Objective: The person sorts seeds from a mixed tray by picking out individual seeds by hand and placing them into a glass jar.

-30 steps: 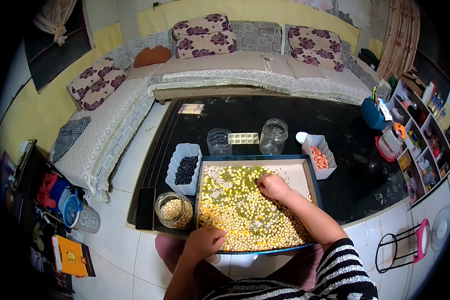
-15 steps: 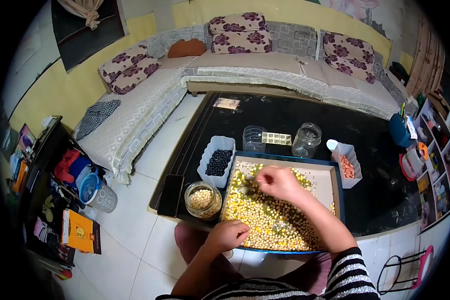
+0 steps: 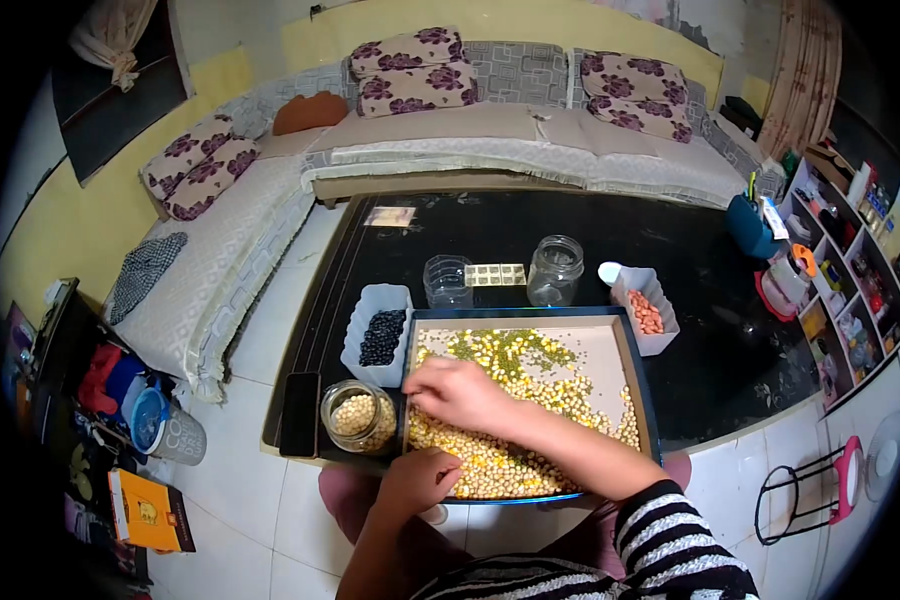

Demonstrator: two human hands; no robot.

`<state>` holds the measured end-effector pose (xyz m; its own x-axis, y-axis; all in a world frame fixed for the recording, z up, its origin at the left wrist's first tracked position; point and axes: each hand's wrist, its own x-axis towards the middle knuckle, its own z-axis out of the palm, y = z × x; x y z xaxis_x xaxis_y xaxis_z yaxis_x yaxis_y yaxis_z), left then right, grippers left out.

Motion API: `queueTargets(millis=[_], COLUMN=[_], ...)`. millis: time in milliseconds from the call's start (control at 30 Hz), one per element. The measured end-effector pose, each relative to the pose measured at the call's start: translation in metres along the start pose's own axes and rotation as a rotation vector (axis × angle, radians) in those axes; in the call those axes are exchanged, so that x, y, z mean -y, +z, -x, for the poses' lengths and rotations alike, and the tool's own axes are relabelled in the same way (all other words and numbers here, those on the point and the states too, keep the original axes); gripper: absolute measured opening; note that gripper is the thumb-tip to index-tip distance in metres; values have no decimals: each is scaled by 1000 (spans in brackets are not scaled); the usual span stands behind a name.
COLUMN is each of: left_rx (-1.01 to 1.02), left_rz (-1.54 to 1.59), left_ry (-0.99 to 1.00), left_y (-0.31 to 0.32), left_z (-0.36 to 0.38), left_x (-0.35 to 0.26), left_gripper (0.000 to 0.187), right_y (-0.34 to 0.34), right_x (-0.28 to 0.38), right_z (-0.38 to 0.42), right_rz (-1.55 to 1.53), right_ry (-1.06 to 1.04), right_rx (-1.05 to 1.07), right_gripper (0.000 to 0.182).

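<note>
A shallow box with a blue rim holds a mix of pale soybeans, yellow corn kernels and small green mung beans. Over its left side is my right hand, fingers pinched together; what they hold, if anything, is too small to make out. My left hand lies at the box's front left corner with its fingers curled, and their contents are hidden. Just left of the box, close to both hands, stands a glass jar partly filled with soybeans.
A plastic tub of black beans stands left of the box, a tub of peanuts right. Behind are a clear plastic container and a glass jar. A phone lies at the table's left edge.
My right hand has moved left across the box, from its middle to the left side near the soybean jar. My left hand stays by the front left corner. The camera view has shifted.
</note>
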<state>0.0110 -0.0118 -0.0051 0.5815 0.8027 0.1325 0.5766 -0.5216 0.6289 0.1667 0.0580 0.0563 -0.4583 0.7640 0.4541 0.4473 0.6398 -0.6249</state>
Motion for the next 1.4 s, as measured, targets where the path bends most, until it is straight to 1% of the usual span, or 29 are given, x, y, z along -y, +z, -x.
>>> queueTargets(millis=[33,67,133,200,233,267,333,467,633,733,867,933,1033,1233,1400], left_rx=[5,10,1,-13,-12,-5,4,-9,-11,-17,-15,-13,-10,-22,-19], left_rz=[-2,-5,18,42,46,39,29,2,-5,2,-6,-2,-23,3,1], left_ry=[-18,-40,-29,-36,-35,-39,-42,-30,-46,-35,-31,-34,-36,-35,-45], left_y=[-1,-1,0,0,0,-1,-1,0,2,2,1,1,1,1,0], left_z=[0,0,0,0,0,0,-1,0,0,0,0,0,0,0,0], left_x=[-1,-1,1,0,-1,-1,-1,-1,1,2,1,1,1,1,0], left_gripper=[14,14,13,12,12,12,12,11,11,11,11,11,12,11,11], right_y=[-8,-23,-42,-69,-74,-78,-80,-73,-70,-70,-69,-68,-69,-66,-66], right_x=[-15,-25,-66,-78,-89,-96,-105,-116,-125,-125,-118,-118,-117,-122,-122], right_z=[14,26,58,81,92,103,115,119,116,114,109,108,104,99,98], right_rz=[-43,-6,154,270,312,329,327,322,486,501,493,466,466,515,485], right_ry=[89,176,297,459,506,486,511,495,408,445,468,365,403,420,420], right_rx=[-8,12,11,90,116,107,134,107,165,204,172,152,185,178,177], right_gripper=[11,13,12,14,14,14,15,16,16,12,11,10,11,11,12])
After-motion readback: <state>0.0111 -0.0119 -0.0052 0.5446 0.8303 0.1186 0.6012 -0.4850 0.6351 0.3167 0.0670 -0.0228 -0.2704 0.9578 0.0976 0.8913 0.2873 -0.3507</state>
